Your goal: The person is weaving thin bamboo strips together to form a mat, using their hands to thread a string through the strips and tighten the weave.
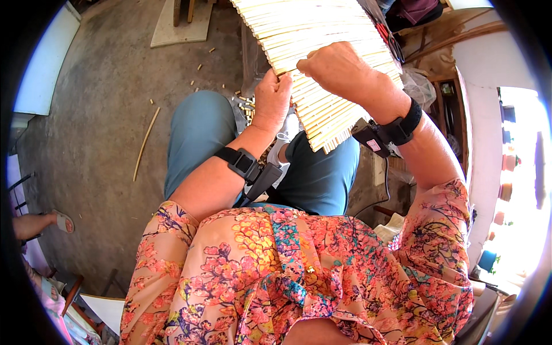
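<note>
A mat of pale reed-like slats [310, 29] laid side by side slopes across the top of the head view, its lower corner above my right knee. At its left edge my left hand [272, 99] is closed, thumb and fingers pinching the slat ends. My right hand [335, 64] lies over the mat with its fingers curled into a pinch, close to the left fingertips. Whatever the right fingertips hold is too small or hidden to make out. A thin dark gap between slats shows where the two hands meet.
Short cut pieces [246, 108] are heaped beside my left knee, with more scattered on the concrete floor. A long thin strip [146, 144] lies at the left. Red-handled scissors [384, 33] and a clear plastic bag [418, 86] are right of the mat. Another person's slippered foot [64, 222] shows far left.
</note>
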